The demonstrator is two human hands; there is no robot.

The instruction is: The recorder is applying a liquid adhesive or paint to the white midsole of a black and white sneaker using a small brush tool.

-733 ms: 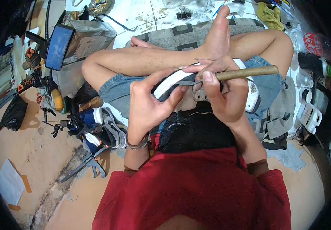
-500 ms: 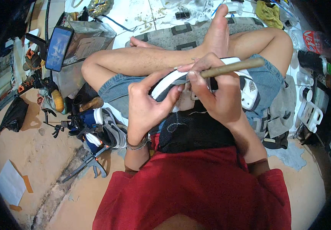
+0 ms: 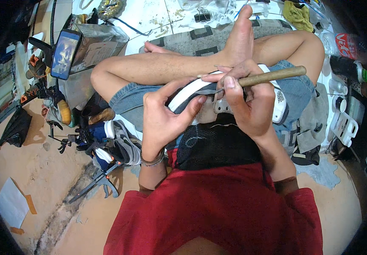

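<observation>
A white-and-dark shoe lies sideways across my lap, its white sole edge upward. My left hand is closed on its near end, fingers over the top and thumb on the dark band below the white edge. My right hand grips a tool with a round wooden handle; its flat metal blade rests along the seam between white edge and dark band, just right of my left thumb. Right-hand fingertips also touch the shoe's top. The shoe's middle is partly hidden behind my right hand.
A phone stands at upper left by a metal box. Below are assorted shoes, clamps and a paper sheet. At right are plastic bottles, a white jug and a grey cloth.
My right hand and the tool moved slightly left, then back right. The far end of the shoe shifted a little with them. My left hand stayed on the shoe.
</observation>
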